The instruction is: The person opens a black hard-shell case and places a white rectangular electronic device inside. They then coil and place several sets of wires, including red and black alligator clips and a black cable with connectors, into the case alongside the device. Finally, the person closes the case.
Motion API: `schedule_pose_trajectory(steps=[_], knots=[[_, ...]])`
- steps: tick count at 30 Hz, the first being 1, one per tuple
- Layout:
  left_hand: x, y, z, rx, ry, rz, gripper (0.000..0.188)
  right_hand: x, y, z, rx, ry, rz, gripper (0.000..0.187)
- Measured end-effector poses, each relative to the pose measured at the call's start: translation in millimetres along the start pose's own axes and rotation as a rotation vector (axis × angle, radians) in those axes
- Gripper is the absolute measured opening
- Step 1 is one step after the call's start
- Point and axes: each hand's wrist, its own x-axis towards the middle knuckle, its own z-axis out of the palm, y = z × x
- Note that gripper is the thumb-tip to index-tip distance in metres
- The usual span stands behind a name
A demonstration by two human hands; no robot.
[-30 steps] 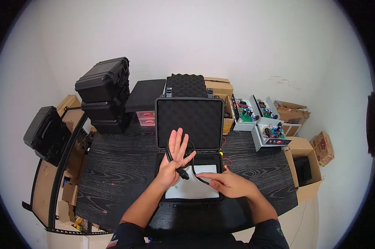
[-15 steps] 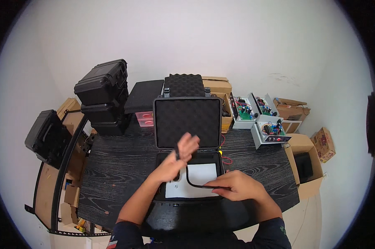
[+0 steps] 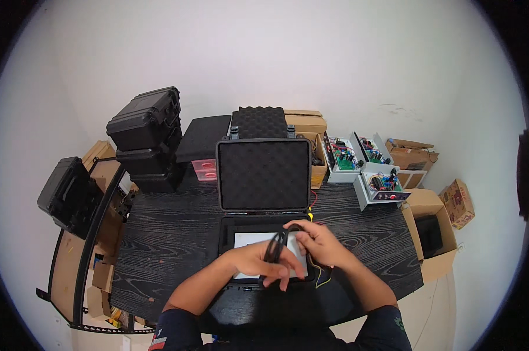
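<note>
A black cable [image 3: 275,247] is looped round my left hand [image 3: 257,261], whose fingers point to the right and slightly down. My right hand [image 3: 323,243] pinches the same cable just right of the loops. A loose end with thin yellowish wires [image 3: 322,283] hangs below my right hand. Both hands are above an open black hard case [image 3: 225,241], its foam-lined lid [image 3: 264,175] standing upright at the back. A white panel [image 3: 250,238] lies in the case's foam, partly covered by my hands.
Black cases [image 3: 144,123] are stacked at the back left, beside a pink drawer unit [image 3: 205,169]. Open-topped electronics units [image 3: 384,186] with boards and wires stand at the back right. A cardboard box [image 3: 425,210] is beyond the table's right edge; a rack [image 3: 95,216] holds another case at left.
My left hand has turned over and dropped, and the cable now loops around it. My right hand has moved up and closer to it. The loose yellowish wire end has come into view.
</note>
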Motion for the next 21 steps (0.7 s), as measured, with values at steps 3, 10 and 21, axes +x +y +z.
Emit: schedule_pose_trajectory(steps=[3,10,21], knots=[[-3.8,3.9,-8.6,0.028,0.153,0.181,0.041,-6.1,15.8,8.8,0.109,-0.142,0.103,0.042],[8.8,-1.9,-21.9,-0.275,0.730,0.558,0.060,-25.8,12.7,1.3,-0.387,-0.250,0.067,0.049],[33.0,-7.7,-1.4,0.428,0.424,-0.017,0.055,-43.7,-54.7,-4.5,-0.813,-0.049,-0.347,0.019]])
